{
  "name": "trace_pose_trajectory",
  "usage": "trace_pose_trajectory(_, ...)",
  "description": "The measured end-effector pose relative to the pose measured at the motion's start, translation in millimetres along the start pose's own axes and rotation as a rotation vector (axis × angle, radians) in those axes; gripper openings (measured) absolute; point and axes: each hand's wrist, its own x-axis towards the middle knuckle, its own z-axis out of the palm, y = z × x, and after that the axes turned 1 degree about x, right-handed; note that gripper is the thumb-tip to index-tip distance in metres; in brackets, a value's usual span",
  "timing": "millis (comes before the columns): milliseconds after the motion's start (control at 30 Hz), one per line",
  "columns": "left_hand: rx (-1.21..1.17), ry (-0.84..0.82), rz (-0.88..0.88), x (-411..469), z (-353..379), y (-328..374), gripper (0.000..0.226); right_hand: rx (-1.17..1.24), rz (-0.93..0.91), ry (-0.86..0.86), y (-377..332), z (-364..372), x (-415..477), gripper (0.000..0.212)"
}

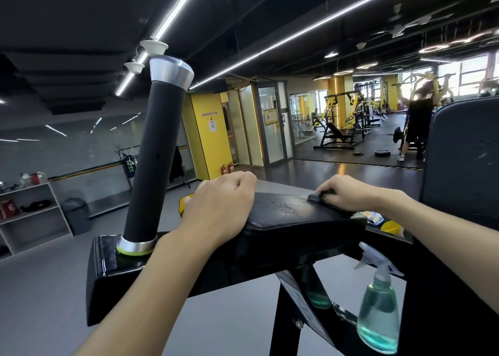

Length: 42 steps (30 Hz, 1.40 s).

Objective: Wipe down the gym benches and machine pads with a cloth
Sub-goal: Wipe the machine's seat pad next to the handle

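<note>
The right hand [348,193] lies on the far right part of the arm pad [270,226]. Its fingers are curled round a dark cloth [316,197] and press it onto the pad's top surface. The cloth is bunched, and most of it is hidden under the fingers.

The left hand [218,207] lies palm down on the left end of the same pad. Its fingers are bent over the pad's far edge and grip it.

Between the two hands, just left of the cloth, a wet patch [286,207] of droplets shows on the black upholstery.

Left of the pad, a black handle post [156,156] with a silver cap stands tilted on the machine frame [108,274].

Near right, below the pad, a spray bottle [378,318] of blue-green liquid hangs against the frame. A dark back pad [464,161] rises at the right edge.

Far left stand a shelf unit [29,210] and a grey bin [77,215]. Far right, a person [418,123] works at a yellow machine.
</note>
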Motion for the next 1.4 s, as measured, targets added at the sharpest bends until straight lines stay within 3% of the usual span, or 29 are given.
trace_pose_trajectory(133,-0.005,0.004,0.002,0,0,0,0.042,-0.057,0.157,-0.028,10,4,7,0.034)
trace_pose_trajectory(300,0.006,0.002,0.021,1,0,-1,0.041,0.019,0.047,-0.031,0,-3,-10,0.029)
trace_pose_trajectory(467,0.048,-0.023,0.028,-3,-3,2,0.04,-0.046,0.193,-0.004,13,2,-10,0.032)
trace_pose_trajectory(667,0.045,-0.035,0.03,-2,-3,2,0.038,0.009,0.112,-0.035,-2,-10,-30,0.027)
trace_pose_trajectory(833,0.02,-0.034,0.051,-2,-3,0,0.038,-0.041,0.265,0.012,7,0,-31,0.031)
trace_pose_trajectory(967,0.021,-0.032,0.085,-4,-3,0,0.038,0.002,0.155,0.014,2,-4,-43,0.027)
trace_pose_trajectory(1167,0.03,-0.028,0.089,-3,-2,0,0.036,-0.015,0.237,0.038,8,-1,-47,0.029)
trace_pose_trajectory(1300,0.028,-0.023,0.084,0,-1,-1,0.038,0.064,0.107,0.036,-5,-6,-57,0.024)
trace_pose_trajectory(1400,0.039,-0.033,0.088,-1,-1,-1,0.039,0.069,0.107,0.069,-2,-6,-64,0.028)
